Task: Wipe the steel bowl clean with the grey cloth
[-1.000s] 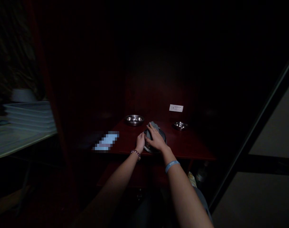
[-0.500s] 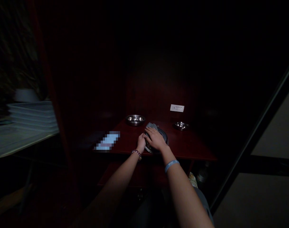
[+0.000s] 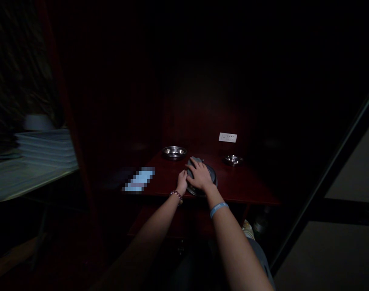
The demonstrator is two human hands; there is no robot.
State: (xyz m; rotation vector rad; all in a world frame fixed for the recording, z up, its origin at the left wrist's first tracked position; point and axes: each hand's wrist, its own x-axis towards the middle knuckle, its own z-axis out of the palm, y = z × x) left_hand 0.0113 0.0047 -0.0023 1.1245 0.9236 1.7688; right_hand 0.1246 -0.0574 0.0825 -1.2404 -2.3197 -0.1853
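Observation:
Near the front edge of a dark red shelf [image 3: 232, 188] is a round metal dish [image 3: 214, 174], dark and partly hidden by my hands. Its left side is gripped by my left hand [image 3: 182, 182], whose fingers are curled at the rim. Over the dish lies my right hand [image 3: 201, 176], fingers spread, holding a grey cloth [image 3: 194, 161] against it. Most of the cloth is covered by that hand. Two shallow steel bowls rest farther back: one bowl [image 3: 174, 152] on the left, a smaller bowl [image 3: 233, 160] on the right.
A blurred-out bright rectangle [image 3: 140, 180] lies at the shelf's left front. A white power socket [image 3: 228, 138] is on the back panel. Stacked pale trays [image 3: 46, 147] stand on a table at left. A bottle [image 3: 260, 224] is below the shelf at right.
My right hand's fingers have spread wider over the cloth. My left hand stays at the dish's left side. The whole view has shifted slightly.

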